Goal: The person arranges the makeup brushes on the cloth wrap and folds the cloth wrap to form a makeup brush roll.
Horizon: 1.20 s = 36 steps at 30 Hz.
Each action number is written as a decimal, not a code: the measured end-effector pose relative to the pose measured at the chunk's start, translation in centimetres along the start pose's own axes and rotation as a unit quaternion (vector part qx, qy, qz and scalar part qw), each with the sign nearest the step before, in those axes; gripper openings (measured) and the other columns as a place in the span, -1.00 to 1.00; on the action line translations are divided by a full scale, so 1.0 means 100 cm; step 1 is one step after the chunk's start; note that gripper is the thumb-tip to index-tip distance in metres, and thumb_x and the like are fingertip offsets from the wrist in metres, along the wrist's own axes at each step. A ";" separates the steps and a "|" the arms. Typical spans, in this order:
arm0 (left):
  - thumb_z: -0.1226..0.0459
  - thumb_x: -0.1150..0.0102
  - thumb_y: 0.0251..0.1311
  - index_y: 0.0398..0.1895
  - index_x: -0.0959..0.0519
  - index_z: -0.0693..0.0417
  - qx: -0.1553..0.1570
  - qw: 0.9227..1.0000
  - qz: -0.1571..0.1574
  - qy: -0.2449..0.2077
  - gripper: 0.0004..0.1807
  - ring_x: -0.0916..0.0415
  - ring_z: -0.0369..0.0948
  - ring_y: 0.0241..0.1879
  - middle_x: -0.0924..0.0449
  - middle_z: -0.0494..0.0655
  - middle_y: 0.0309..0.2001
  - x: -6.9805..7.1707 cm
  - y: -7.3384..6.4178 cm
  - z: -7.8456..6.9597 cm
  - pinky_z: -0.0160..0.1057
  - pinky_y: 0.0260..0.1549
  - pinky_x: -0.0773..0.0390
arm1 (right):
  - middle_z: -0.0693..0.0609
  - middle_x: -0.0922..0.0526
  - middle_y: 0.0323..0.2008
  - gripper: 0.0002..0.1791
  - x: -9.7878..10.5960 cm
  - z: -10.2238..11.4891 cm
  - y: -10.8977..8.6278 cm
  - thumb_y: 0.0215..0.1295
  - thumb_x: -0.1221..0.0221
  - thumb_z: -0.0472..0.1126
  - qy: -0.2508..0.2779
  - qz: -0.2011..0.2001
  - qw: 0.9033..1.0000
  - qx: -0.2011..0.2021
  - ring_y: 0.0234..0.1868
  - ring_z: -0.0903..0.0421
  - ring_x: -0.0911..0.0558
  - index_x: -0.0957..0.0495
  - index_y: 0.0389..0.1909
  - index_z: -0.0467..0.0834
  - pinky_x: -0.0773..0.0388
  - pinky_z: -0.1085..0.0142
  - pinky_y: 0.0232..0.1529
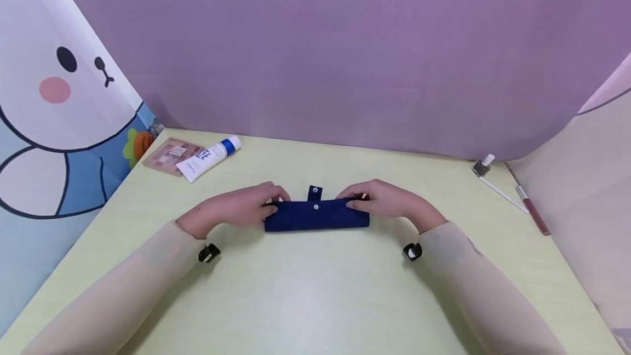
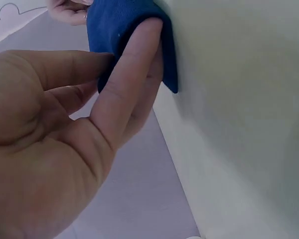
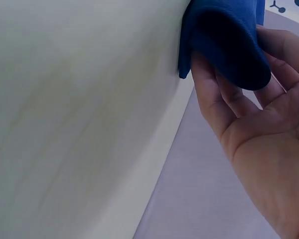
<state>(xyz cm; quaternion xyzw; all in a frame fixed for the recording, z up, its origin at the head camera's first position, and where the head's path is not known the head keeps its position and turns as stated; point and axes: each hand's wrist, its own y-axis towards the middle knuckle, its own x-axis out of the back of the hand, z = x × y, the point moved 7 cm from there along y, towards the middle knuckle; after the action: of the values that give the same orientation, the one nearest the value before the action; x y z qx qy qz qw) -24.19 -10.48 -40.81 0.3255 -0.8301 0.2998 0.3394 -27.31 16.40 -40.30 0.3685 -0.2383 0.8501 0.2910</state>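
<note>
A navy blue fabric pouch (image 1: 317,217), folded into a long narrow shape, lies across the table in front of me. A metal snap sits on its front, and a short tab (image 1: 315,193) with another snap sticks out behind its far edge. At its left end my left hand (image 1: 248,204) pinches the cloth, thumb in front; in the left wrist view a finger (image 2: 134,64) reaches along the inside of the fold. My right hand (image 1: 386,199) grips the other end. Seen from the right wrist, that end of the pouch (image 3: 224,45) is a hollow loop, with fingertips behind it.
At the back left, a white tube with a blue band (image 1: 209,159) overlaps a pink checkered palette (image 1: 170,156). A small dark bottle with a white cap (image 1: 482,166), a white cable-like strip (image 1: 503,193) and a reddish tube (image 1: 533,211) lie near the right edge. A purple curtain (image 1: 345,59) hangs behind the table.
</note>
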 end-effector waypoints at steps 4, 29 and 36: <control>0.36 0.05 0.63 0.41 -0.46 0.10 0.022 0.999 0.016 -0.040 -0.62 -0.73 -0.28 -0.29 -0.48 0.18 0.23 0.002 0.006 0.003 -0.29 -0.12 -0.68 | 0.10 -0.71 0.31 -0.63 0.000 -0.002 0.005 0.64 -0.11 -0.16 0.006 -0.008 1.000 0.001 0.32 0.07 -0.66 -0.64 0.34 0.11 -0.58 -0.01 0.36; 0.15 -0.13 0.61 0.37 -0.61 0.06 -0.064 0.988 -0.029 0.135 -0.60 -0.58 -0.04 0.32 -0.61 0.01 0.30 -0.010 0.014 -0.046 0.01 0.36 -0.61 | -0.07 -0.71 0.09 -0.52 -0.014 0.045 0.031 0.40 -0.24 -0.38 -0.184 -0.018 0.979 -0.081 0.00 0.04 -0.68 -0.50 0.32 -0.19 -0.68 0.11 0.15; -0.11 -0.01 0.63 0.52 -0.48 0.10 -0.043 0.992 -0.025 0.120 -0.36 -0.56 -0.05 0.30 -0.56 0.06 0.36 -0.017 0.017 -0.047 0.03 0.36 -0.58 | -0.09 -0.73 0.07 -0.19 -0.018 0.043 0.038 0.44 -0.22 -0.36 -0.150 0.008 0.984 -0.097 0.04 0.04 -0.69 -0.19 0.66 -0.17 -0.66 0.05 0.28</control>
<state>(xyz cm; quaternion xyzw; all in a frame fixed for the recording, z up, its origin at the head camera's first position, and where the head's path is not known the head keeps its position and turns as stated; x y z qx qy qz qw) -22.78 -5.51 -39.83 0.2929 -0.7870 0.2923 0.4576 -26.75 10.47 -39.74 0.4597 -0.3635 0.7607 0.2792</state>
